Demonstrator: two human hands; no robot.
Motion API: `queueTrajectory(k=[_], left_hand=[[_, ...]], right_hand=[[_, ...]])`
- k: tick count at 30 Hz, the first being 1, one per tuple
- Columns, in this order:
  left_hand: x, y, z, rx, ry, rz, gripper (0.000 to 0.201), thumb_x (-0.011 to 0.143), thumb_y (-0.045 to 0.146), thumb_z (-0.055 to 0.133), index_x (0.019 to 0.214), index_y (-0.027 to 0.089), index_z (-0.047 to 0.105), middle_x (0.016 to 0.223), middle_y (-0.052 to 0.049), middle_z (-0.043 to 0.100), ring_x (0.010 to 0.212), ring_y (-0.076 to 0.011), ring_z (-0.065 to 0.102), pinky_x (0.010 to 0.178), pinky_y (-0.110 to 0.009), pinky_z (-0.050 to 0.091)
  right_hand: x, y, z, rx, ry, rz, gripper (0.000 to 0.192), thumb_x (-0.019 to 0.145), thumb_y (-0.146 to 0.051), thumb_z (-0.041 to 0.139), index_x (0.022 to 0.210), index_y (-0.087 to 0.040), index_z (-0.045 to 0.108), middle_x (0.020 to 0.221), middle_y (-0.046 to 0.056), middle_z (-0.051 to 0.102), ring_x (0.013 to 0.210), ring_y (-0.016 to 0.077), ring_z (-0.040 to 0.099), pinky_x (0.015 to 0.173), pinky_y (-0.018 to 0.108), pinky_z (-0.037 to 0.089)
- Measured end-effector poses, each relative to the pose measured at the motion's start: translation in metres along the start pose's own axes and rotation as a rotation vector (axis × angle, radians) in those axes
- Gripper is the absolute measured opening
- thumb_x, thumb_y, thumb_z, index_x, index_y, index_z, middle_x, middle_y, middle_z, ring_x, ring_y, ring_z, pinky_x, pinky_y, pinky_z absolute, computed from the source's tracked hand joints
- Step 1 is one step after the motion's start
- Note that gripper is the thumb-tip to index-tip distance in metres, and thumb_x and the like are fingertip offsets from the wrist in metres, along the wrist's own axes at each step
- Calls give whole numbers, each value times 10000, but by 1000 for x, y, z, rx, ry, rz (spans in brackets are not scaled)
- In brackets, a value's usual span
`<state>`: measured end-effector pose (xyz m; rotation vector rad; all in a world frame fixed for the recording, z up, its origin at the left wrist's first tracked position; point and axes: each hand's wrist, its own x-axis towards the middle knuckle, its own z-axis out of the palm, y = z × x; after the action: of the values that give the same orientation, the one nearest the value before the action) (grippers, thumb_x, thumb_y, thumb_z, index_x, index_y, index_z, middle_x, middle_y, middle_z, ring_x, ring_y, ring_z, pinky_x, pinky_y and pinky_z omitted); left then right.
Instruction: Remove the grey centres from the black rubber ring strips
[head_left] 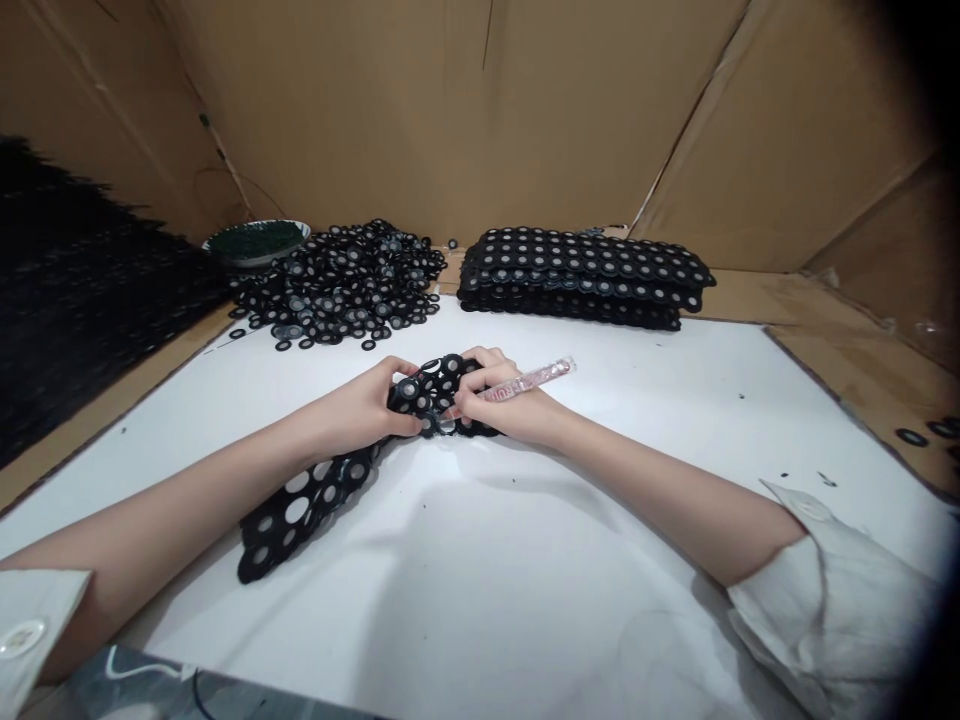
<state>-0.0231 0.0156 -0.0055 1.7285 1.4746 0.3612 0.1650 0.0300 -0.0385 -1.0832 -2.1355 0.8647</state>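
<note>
A black sheet punched with round holes (315, 500) lies across the white table surface (525, 560), its far end lifted between both hands. My left hand (367, 405) grips that end of the sheet from the left, where several holes still carry grey-centred discs. My right hand (499, 400) holds a clear pinkish pen-like stick (536, 378) and presses its tip and fingers against the sheet's discs.
A loose heap of black rings with grey centres (341, 285) sits at the back left, beside a green-filled dish (255, 240). A neat stack of disc-filled sheets (585, 275) stands at the back centre. Cardboard walls surround the table. A few stray rings (911, 436) lie at the right.
</note>
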Motion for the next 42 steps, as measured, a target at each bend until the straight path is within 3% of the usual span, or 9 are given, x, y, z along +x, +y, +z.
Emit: queueTrajectory(k=[9, 15, 19, 24, 30, 33, 37, 40, 42], left_hand=[[-5, 9, 21, -40, 224, -124, 521, 571, 232, 595, 1061, 179, 424, 657, 26, 566, 568, -152, 528, 499, -245, 379], [-10, 8, 24, -93, 171, -135, 341, 588, 252, 557, 916, 180, 498, 697, 14, 574, 629, -162, 538, 521, -245, 378], [-5, 7, 10, -40, 56, -96, 365, 587, 327, 582, 919, 187, 521, 746, 11, 601, 700, -187, 555, 571, -256, 393], [0, 6, -12, 227, -96, 47, 331, 630, 427, 570, 870, 203, 536, 755, 9, 596, 698, -190, 544, 562, -250, 381], [-1, 1, -27, 459, 4, 125, 493, 631, 514, 565, 1034, 235, 510, 880, -16, 615, 765, -212, 548, 612, -259, 390], [-2, 1, -40, 411, -43, 91, 474, 699, 555, 482, 1068, 260, 523, 946, -17, 616, 813, -212, 549, 644, -258, 407], [-1, 0, -59, 252, -148, -6, 459, 763, 561, 393, 1099, 282, 534, 1032, -22, 593, 848, -202, 552, 680, -256, 434], [0, -4, -68, 213, -240, -68, 440, 725, 559, 467, 1018, 258, 598, 995, -30, 611, 825, -206, 555, 659, -253, 441], [-1, -7, -71, 203, -164, -76, 387, 644, 519, 592, 900, 235, 654, 895, -27, 640, 782, -209, 558, 643, -249, 428]], right_hand=[[-7, -1, 22, -325, 216, -141, 204, 728, -226, 503, 533, -168, 514, 986, 47, 470, 1015, 208, 347, 866, 376, 261], [-6, -4, 23, -399, 178, -143, 211, 755, -238, 467, 569, -164, 532, 994, 71, 447, 1019, 222, 340, 836, 376, 266], [-4, -4, 17, -263, 154, -93, 229, 743, -259, 485, 534, -170, 512, 952, 50, 472, 979, 210, 367, 833, 376, 283], [2, 6, 5, 124, 65, -81, 240, 757, -217, 444, 525, -173, 485, 902, 13, 548, 914, 159, 472, 828, 324, 348], [3, 10, 4, 364, 166, 3, 223, 806, -236, 388, 682, -169, 561, 990, 22, 575, 862, 139, 556, 775, 284, 407], [3, 11, 6, 360, 217, 19, 240, 831, -274, 370, 837, -173, 588, 918, 25, 597, 864, 143, 562, 788, 294, 408], [5, 12, 6, 345, 240, 3, 254, 842, -292, 364, 835, -169, 585, 887, 28, 601, 870, 143, 561, 788, 293, 410], [5, 12, 6, 331, 244, -7, 245, 842, -282, 360, 806, -175, 578, 893, 26, 591, 857, 139, 556, 788, 290, 410], [6, 10, 7, 306, 259, -18, 237, 837, -268, 363, 769, -180, 572, 868, 22, 583, 822, 134, 550, 769, 284, 412]])
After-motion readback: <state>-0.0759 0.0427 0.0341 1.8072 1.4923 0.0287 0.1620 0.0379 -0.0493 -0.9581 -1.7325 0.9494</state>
